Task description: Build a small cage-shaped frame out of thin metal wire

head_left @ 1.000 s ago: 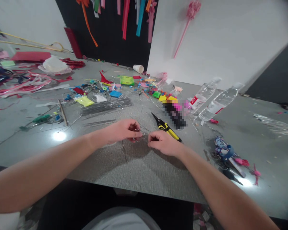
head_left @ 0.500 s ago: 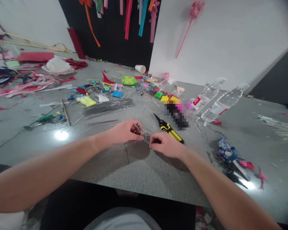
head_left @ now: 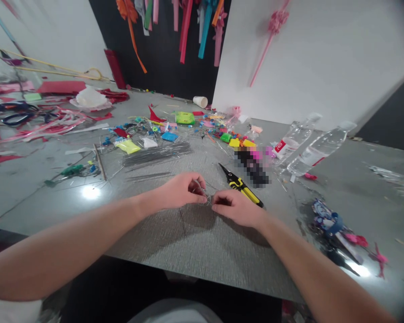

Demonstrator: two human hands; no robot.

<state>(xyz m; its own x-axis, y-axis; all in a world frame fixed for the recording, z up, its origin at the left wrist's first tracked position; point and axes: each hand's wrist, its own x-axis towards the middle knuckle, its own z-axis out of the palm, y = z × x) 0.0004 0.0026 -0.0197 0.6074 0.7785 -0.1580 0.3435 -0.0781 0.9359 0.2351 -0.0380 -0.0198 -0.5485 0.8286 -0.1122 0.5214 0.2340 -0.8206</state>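
Both my hands meet over the grey table (head_left: pixel 188 242), close to its near edge. My left hand (head_left: pixel 180 190) pinches a small loop of thin silver wire (head_left: pixel 205 198) between thumb and fingers. My right hand (head_left: pixel 234 207) grips the other side of the same wire, fingers closed. The hands almost touch. Yellow and black cutting pliers (head_left: pixel 240 185) lie on the table just behind my right hand. A bundle of straight grey wires (head_left: pixel 156 153) lies farther back, left of centre.
Small coloured craft bits (head_left: pixel 188 125) crowd the back of the table. Two clear plastic bottles (head_left: pixel 306 143) lie at the right. A blue and pink craft piece (head_left: pixel 333 224) sits at the right front. Ribbons and scissors (head_left: pixel 16 119) lie at the far left. A paper cup (head_left: pixel 200 101) lies by the wall.
My hands have drawn closer together around the wire loop. The view has shifted slightly, so the table's things sit a little lower and to the right.
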